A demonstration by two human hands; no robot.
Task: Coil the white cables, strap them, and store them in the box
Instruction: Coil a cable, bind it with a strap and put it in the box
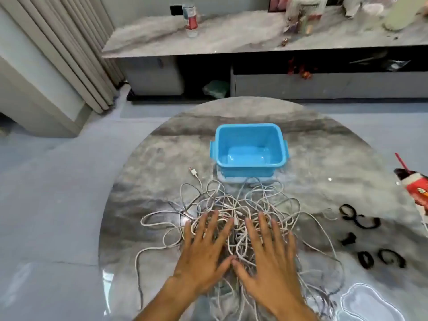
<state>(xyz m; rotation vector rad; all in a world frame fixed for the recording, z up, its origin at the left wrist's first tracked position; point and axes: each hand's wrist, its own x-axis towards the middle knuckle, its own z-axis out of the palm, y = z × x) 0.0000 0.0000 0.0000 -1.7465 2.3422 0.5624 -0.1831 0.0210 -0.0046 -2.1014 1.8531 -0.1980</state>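
Observation:
A tangled heap of white cables (234,205) lies on the round marble table (150,163), just in front of a blue plastic box (249,150) that stands empty. My left hand (206,249) and my right hand (268,251) lie flat on the heap side by side, fingers spread and straight, thumbs almost touching. One cable's plug end (193,171) sticks out toward the box's left. Several black straps (368,237) lie loose on the table to the right of the heap.
A red snack packet (414,191) sits at the table's right edge. Beyond the table stands a long low cabinet (231,42) with a bottle (190,18) and clutter on top. Curtains (69,54) hang at the left over grey floor.

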